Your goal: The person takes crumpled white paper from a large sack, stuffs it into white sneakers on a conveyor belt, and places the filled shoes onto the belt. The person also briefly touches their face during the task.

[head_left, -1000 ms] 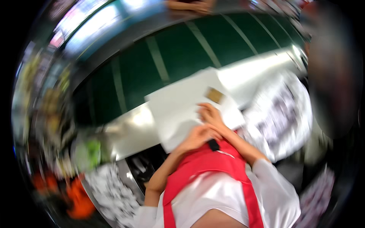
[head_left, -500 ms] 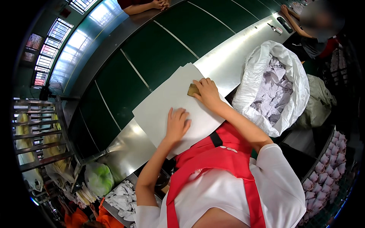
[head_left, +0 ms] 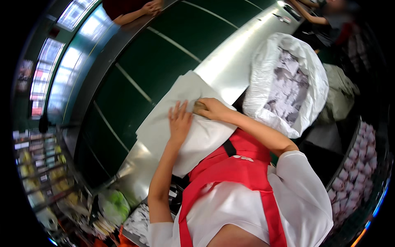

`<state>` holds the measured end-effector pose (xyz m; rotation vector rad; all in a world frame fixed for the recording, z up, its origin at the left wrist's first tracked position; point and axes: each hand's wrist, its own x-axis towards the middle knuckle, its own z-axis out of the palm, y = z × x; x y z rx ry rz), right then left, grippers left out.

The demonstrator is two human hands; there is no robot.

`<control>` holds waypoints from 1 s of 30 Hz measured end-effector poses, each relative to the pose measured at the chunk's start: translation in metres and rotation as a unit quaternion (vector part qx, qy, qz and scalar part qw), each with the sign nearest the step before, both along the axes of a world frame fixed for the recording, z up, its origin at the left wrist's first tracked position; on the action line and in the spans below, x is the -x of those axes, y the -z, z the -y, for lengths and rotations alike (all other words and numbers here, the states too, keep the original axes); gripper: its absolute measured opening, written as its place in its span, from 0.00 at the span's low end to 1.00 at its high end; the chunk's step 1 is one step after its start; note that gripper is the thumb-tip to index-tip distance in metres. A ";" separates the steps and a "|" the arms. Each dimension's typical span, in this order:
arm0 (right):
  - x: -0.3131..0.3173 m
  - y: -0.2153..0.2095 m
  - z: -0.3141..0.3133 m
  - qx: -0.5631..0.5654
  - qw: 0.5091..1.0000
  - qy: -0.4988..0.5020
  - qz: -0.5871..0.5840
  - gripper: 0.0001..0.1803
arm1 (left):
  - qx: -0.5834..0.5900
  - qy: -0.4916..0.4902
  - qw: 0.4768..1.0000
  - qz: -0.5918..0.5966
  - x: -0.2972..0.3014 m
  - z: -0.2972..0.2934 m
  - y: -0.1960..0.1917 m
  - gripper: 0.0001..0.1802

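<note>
A stack of large white paper sheets (head_left: 187, 88) lies in front of me, across the metal ledge and partly over the green belt. My left hand (head_left: 180, 123) rests on it, palm down with fingers spread. Just to its right, my right hand (head_left: 214, 110) grips a small, flat, brownish-gold block (head_left: 200, 108) and presses it on the paper. The block's right end is hidden under my fingers. The top sheet looks slightly rumpled around both hands.
The green belt (head_left: 164, 61) with white cross lines runs beyond the metal ledge (head_left: 230, 49). A white sack (head_left: 257, 88) of crumpled paper stands at right, near a crate of paper-wrapped items (head_left: 347, 181). Another person's hands (head_left: 152, 8) rest across the belt; a co-worker sits upper right.
My right hand has slid the block left and nearer to me, close to my left hand. The left hand has moved forward and flattened on the paper. The whole view has shifted somewhat.
</note>
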<state>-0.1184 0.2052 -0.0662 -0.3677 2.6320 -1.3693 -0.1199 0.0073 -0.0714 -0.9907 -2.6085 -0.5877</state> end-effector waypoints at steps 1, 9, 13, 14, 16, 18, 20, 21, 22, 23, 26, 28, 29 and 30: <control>0.002 0.000 -0.002 0.026 0.999 0.040 -0.003 0.16 | 0.004 0.025 1.000 -0.014 0.001 0.004 -0.007 0.09; 0.017 0.002 -0.004 0.003 0.984 0.110 -0.138 0.19 | 0.036 0.075 0.964 0.254 -0.016 0.010 -0.111 0.05; -0.017 0.027 -0.087 0.193 0.902 0.369 -0.112 0.11 | 0.019 0.019 0.970 0.241 -0.014 -0.001 -0.142 0.11; -0.027 0.040 -0.122 0.236 0.855 0.443 -0.134 0.08 | 0.025 0.005 0.965 0.262 -0.015 -0.004 -0.145 0.11; -0.054 0.074 -0.193 0.285 0.747 0.596 -0.079 0.09 | 0.038 -0.028 0.951 0.307 -0.016 -0.012 -0.148 0.13; -0.068 0.117 -0.246 0.232 0.697 0.678 -0.003 0.12 | 0.038 0.005 0.952 0.305 -0.018 -0.022 -0.147 0.13; -0.064 0.158 -0.283 0.160 0.740 0.653 -0.023 0.16 | 0.045 0.033 0.949 0.311 -0.017 -0.033 -0.145 0.14; -0.055 0.175 -0.300 0.107 0.751 0.652 -0.016 0.17 | 0.055 0.045 0.951 0.302 -0.016 -0.038 -0.143 0.14; -0.039 0.190 -0.315 0.110 0.757 0.642 -0.057 0.20 | 0.061 0.048 0.949 0.306 -0.015 -0.044 -0.142 0.14; -0.016 0.201 -0.329 0.113 0.760 0.633 -0.091 0.24 | 0.067 0.052 0.947 0.309 -0.013 -0.049 -0.141 0.14; 0.061 0.217 -0.367 0.146 0.682 0.715 -0.039 0.33 | 0.076 0.055 0.945 0.313 -0.010 -0.063 -0.139 0.14; 0.100 0.220 -0.380 0.276 0.557 0.782 0.042 0.37 | 0.082 0.063 0.945 0.311 -0.008 -0.070 -0.139 0.14; 0.115 0.221 -0.381 0.266 0.518 0.810 0.069 0.39 | 0.080 0.057 0.946 0.309 -0.008 -0.072 -0.140 0.14; 0.124 0.223 -0.381 0.238 0.446 0.858 0.090 0.40 | 0.082 0.043 0.944 0.317 -0.007 -0.074 -0.140 0.14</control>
